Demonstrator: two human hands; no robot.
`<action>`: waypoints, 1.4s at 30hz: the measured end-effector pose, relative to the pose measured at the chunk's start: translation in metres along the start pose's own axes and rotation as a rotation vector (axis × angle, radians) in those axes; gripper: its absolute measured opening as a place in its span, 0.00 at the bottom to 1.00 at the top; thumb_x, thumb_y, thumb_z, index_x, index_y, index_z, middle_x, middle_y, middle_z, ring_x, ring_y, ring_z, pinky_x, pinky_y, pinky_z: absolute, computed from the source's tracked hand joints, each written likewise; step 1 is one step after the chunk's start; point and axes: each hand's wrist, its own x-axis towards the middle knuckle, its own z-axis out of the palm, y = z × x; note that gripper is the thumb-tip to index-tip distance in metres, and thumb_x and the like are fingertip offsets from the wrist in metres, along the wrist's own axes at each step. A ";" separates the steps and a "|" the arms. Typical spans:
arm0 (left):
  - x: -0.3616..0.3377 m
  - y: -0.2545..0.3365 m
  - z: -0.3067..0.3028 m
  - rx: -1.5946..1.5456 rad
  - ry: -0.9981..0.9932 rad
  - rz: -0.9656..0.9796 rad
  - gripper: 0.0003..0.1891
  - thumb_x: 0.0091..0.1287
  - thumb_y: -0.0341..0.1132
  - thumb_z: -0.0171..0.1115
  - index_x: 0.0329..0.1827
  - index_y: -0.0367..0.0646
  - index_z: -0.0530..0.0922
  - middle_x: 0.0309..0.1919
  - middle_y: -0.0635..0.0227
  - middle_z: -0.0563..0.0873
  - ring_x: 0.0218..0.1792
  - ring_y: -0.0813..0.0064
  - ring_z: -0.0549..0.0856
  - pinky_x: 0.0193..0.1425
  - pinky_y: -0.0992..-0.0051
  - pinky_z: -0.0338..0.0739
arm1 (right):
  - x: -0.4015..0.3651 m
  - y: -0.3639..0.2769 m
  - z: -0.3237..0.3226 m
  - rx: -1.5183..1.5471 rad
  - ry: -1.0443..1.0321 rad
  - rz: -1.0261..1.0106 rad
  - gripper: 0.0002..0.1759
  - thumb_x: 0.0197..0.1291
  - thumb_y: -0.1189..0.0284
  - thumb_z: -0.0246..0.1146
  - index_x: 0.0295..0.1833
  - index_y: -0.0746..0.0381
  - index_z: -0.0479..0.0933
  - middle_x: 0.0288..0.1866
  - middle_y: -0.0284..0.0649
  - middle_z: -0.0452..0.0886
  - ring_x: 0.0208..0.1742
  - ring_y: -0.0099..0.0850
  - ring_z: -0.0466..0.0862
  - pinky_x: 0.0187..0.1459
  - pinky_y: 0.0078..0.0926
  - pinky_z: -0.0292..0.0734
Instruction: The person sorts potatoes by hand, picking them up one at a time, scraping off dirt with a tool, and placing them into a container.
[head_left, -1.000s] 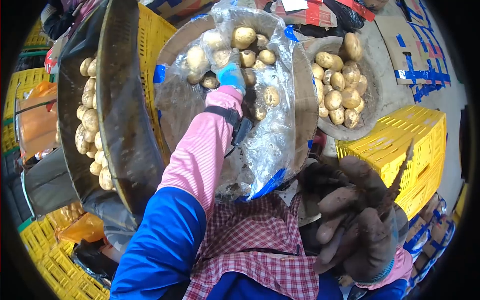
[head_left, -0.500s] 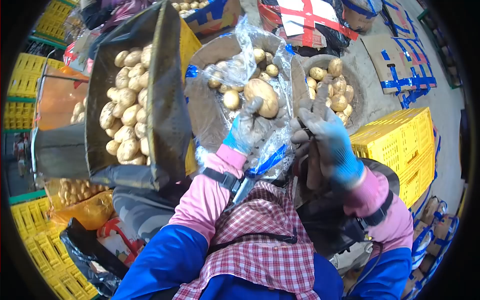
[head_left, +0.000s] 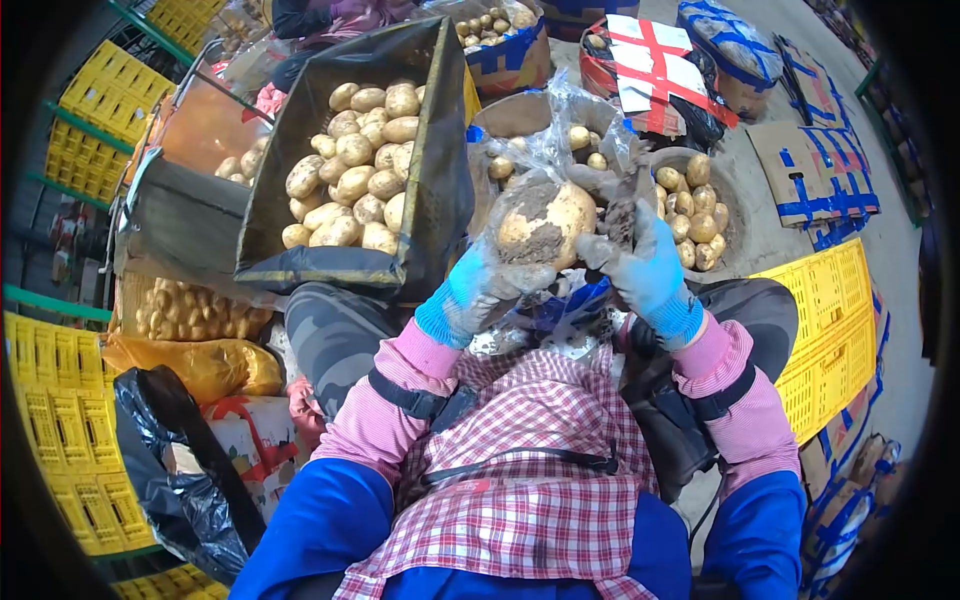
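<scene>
A large potato (head_left: 565,215) with patches of dark soil is gripped in my left hand (head_left: 480,285), which wears a grey-and-blue glove. Close on its right, my right hand (head_left: 645,275), gloved alike, has its fingers bent around a dark, soil-covered thing (head_left: 621,222) whose kind I cannot tell. Both hands are over a lined tub (head_left: 510,115) holding several smaller potatoes and clear plastic film. To the left stands a crate with a dark liner (head_left: 440,150), holding many pale potatoes (head_left: 355,180).
A round basket of potatoes (head_left: 690,215) sits right of the tub. Yellow crates (head_left: 820,330) are stacked by my right knee. Behind are taped boxes (head_left: 655,75) and a flattened carton (head_left: 810,175). A black plastic bag (head_left: 170,470) lies at lower left, near an orange sack (head_left: 200,365).
The view has shifted, so the lined crate shows more fully. My left hand has lifted the large potato out of the tub toward me, and my right hand has come close beside it.
</scene>
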 end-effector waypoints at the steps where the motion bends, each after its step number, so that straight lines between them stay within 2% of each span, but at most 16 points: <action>1: -0.006 0.002 0.004 0.012 0.005 0.055 0.53 0.48 0.23 0.78 0.77 0.46 0.53 0.68 0.60 0.69 0.66 0.67 0.74 0.67 0.70 0.75 | -0.001 -0.007 0.002 -0.007 -0.033 0.045 0.31 0.56 0.71 0.71 0.63 0.72 0.70 0.54 0.47 0.80 0.57 0.37 0.80 0.61 0.33 0.73; 4: -0.011 -0.009 -0.011 0.033 0.019 0.156 0.55 0.45 0.24 0.79 0.77 0.47 0.53 0.68 0.60 0.69 0.66 0.66 0.74 0.65 0.67 0.77 | -0.003 -0.005 0.004 -0.380 -0.015 -0.193 0.36 0.51 0.74 0.70 0.66 0.69 0.67 0.54 0.52 0.80 0.58 0.41 0.81 0.61 0.34 0.74; 8: -0.011 -0.018 -0.017 0.141 0.054 0.238 0.52 0.50 0.22 0.75 0.77 0.47 0.52 0.69 0.60 0.67 0.66 0.64 0.74 0.65 0.66 0.78 | -0.004 -0.017 0.007 -0.579 -0.076 -0.089 0.38 0.52 0.78 0.64 0.71 0.68 0.63 0.62 0.53 0.77 0.64 0.41 0.78 0.65 0.32 0.70; 11: -0.012 -0.018 -0.011 -0.025 0.067 0.218 0.48 0.56 0.20 0.69 0.78 0.49 0.52 0.70 0.59 0.66 0.68 0.63 0.72 0.67 0.66 0.75 | -0.009 0.006 0.019 -0.957 -0.176 0.027 0.48 0.52 0.74 0.61 0.78 0.63 0.47 0.47 0.57 0.80 0.41 0.54 0.83 0.43 0.47 0.79; 14: -0.002 -0.026 -0.017 -0.224 0.102 0.193 0.44 0.62 0.19 0.64 0.79 0.53 0.51 0.71 0.59 0.65 0.70 0.63 0.69 0.69 0.64 0.72 | -0.015 0.005 0.032 -0.961 -0.215 0.093 0.51 0.51 0.73 0.63 0.78 0.68 0.44 0.44 0.56 0.81 0.40 0.52 0.84 0.40 0.46 0.80; 15: -0.001 -0.030 -0.018 -0.154 0.128 0.250 0.38 0.67 0.28 0.58 0.79 0.51 0.51 0.71 0.59 0.65 0.70 0.64 0.69 0.70 0.64 0.71 | -0.017 0.000 0.038 -0.981 -0.216 0.121 0.35 0.51 0.71 0.66 0.64 0.72 0.64 0.43 0.57 0.79 0.43 0.53 0.82 0.44 0.45 0.78; 20: 0.000 -0.029 -0.017 0.270 0.203 0.428 0.33 0.79 0.53 0.39 0.78 0.40 0.49 0.71 0.58 0.65 0.70 0.67 0.69 0.72 0.67 0.67 | -0.025 0.019 0.049 -1.120 -0.295 0.022 0.21 0.49 0.71 0.66 0.47 0.69 0.70 0.38 0.56 0.77 0.40 0.50 0.82 0.39 0.44 0.78; 21: -0.009 -0.027 -0.010 0.862 0.233 0.664 0.34 0.77 0.49 0.48 0.77 0.38 0.49 0.71 0.56 0.65 0.69 0.65 0.70 0.71 0.65 0.68 | -0.023 0.017 0.044 -1.050 -0.298 0.002 0.21 0.49 0.71 0.66 0.47 0.69 0.70 0.38 0.56 0.77 0.39 0.50 0.82 0.39 0.44 0.77; 22: -0.008 -0.028 -0.016 0.862 0.235 0.662 0.34 0.77 0.49 0.48 0.77 0.38 0.49 0.71 0.56 0.65 0.69 0.65 0.70 0.71 0.65 0.68 | -0.020 0.016 0.042 -0.980 -0.301 -0.019 0.21 0.48 0.71 0.66 0.47 0.70 0.70 0.38 0.57 0.77 0.38 0.50 0.82 0.38 0.45 0.77; 24: -0.004 -0.033 -0.031 1.064 0.261 0.756 0.43 0.66 0.27 0.62 0.77 0.33 0.43 0.71 0.44 0.63 0.68 0.55 0.73 0.69 0.63 0.71 | -0.013 0.019 0.038 -0.965 -0.213 -0.009 0.22 0.48 0.71 0.66 0.47 0.70 0.70 0.38 0.57 0.77 0.37 0.51 0.82 0.38 0.45 0.77; 28: -0.009 -0.042 -0.039 1.261 0.287 0.789 0.44 0.67 0.31 0.63 0.77 0.32 0.42 0.73 0.42 0.62 0.68 0.51 0.72 0.69 0.61 0.70 | -0.020 0.021 0.045 -1.047 -0.219 -0.104 0.28 0.54 0.72 0.61 0.60 0.73 0.66 0.37 0.52 0.78 0.37 0.49 0.83 0.35 0.44 0.79; 29: -0.008 -0.039 -0.028 1.181 0.259 0.813 0.43 0.68 0.33 0.63 0.78 0.34 0.43 0.72 0.43 0.63 0.69 0.51 0.72 0.69 0.61 0.70 | -0.026 0.024 0.050 -1.126 -0.335 0.033 0.39 0.55 0.72 0.61 0.73 0.69 0.57 0.44 0.56 0.79 0.39 0.54 0.82 0.38 0.48 0.79; 32: -0.010 -0.032 -0.035 1.135 0.244 0.774 0.42 0.69 0.35 0.63 0.78 0.36 0.45 0.72 0.44 0.63 0.68 0.53 0.72 0.69 0.60 0.71 | -0.015 0.009 0.040 -0.774 -0.165 -0.149 0.45 0.56 0.73 0.60 0.79 0.61 0.49 0.48 0.59 0.80 0.42 0.57 0.81 0.41 0.49 0.78; 34: -0.009 -0.031 -0.027 0.923 0.231 0.643 0.41 0.70 0.39 0.63 0.78 0.39 0.47 0.71 0.48 0.64 0.68 0.56 0.72 0.69 0.60 0.71 | -0.002 0.005 0.029 -0.698 -0.042 0.045 0.42 0.54 0.74 0.60 0.76 0.60 0.55 0.42 0.59 0.81 0.45 0.55 0.82 0.46 0.48 0.77; 36: -0.002 -0.039 -0.027 0.116 0.260 0.408 0.39 0.70 0.42 0.62 0.78 0.40 0.50 0.71 0.52 0.64 0.69 0.60 0.71 0.69 0.63 0.70 | 0.007 0.007 0.016 -0.823 -0.114 0.141 0.41 0.50 0.80 0.56 0.75 0.60 0.58 0.50 0.62 0.79 0.48 0.57 0.81 0.48 0.46 0.78; 42: -0.001 -0.047 -0.028 0.767 0.248 0.519 0.37 0.71 0.42 0.61 0.77 0.42 0.54 0.70 0.55 0.65 0.69 0.64 0.70 0.69 0.66 0.70 | -0.007 0.014 0.020 -0.890 -0.180 0.151 0.34 0.53 0.76 0.59 0.68 0.66 0.63 0.45 0.62 0.80 0.46 0.58 0.81 0.46 0.49 0.77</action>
